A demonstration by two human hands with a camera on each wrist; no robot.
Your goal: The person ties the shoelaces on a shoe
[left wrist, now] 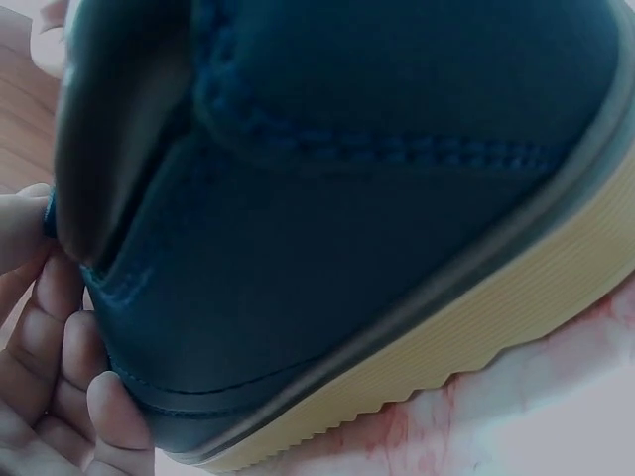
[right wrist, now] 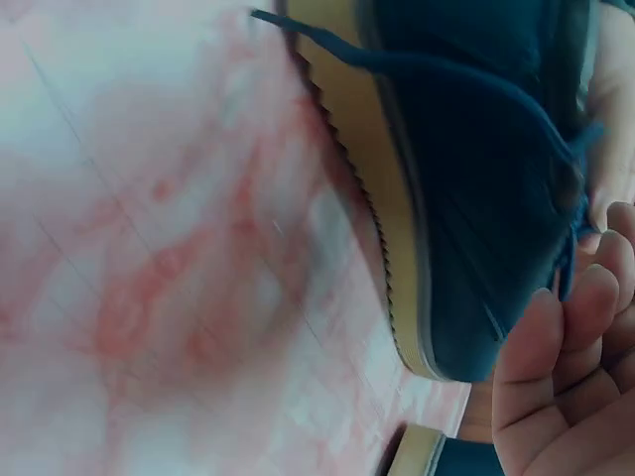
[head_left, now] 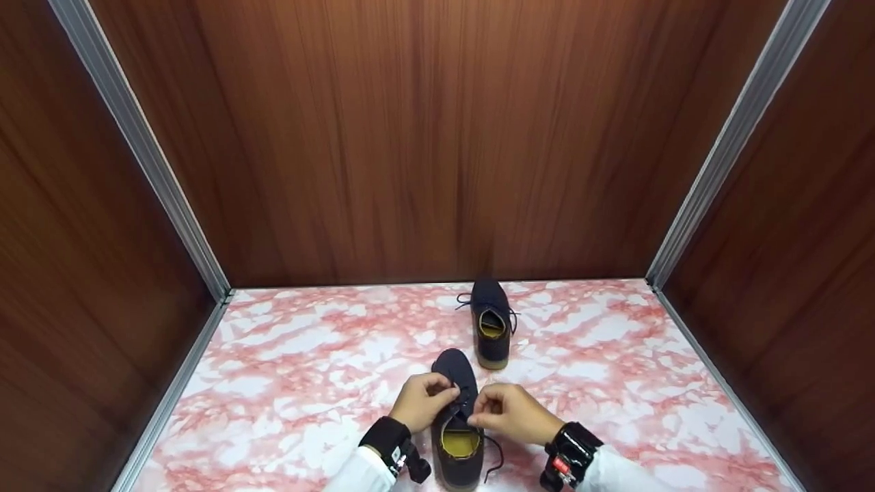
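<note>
A dark navy lace-up shoe (head_left: 451, 362) with a yellow lining and pale ribbed sole sits on the surface, toe pointing away. My left hand (head_left: 420, 403) is over its left side at the lacing, pinching a bit of dark blue shoelace between thumb and forefinger. Across from it, my right hand (head_left: 516, 413) is by the tongue, thumb and fingertips together on a lace (right wrist: 568, 268). One loose lace end (right wrist: 437, 64) hangs down the shoe's right side. The fingers partly hide the eyelets.
A second matching shoe (head_left: 489, 294) stands farther back, slightly right, laces spread to both sides. The red-and-white marbled surface (head_left: 307, 383) is bounded by brown wood-grain panels (head_left: 424, 137) at the back and sides, with metal corner strips (head_left: 738, 130).
</note>
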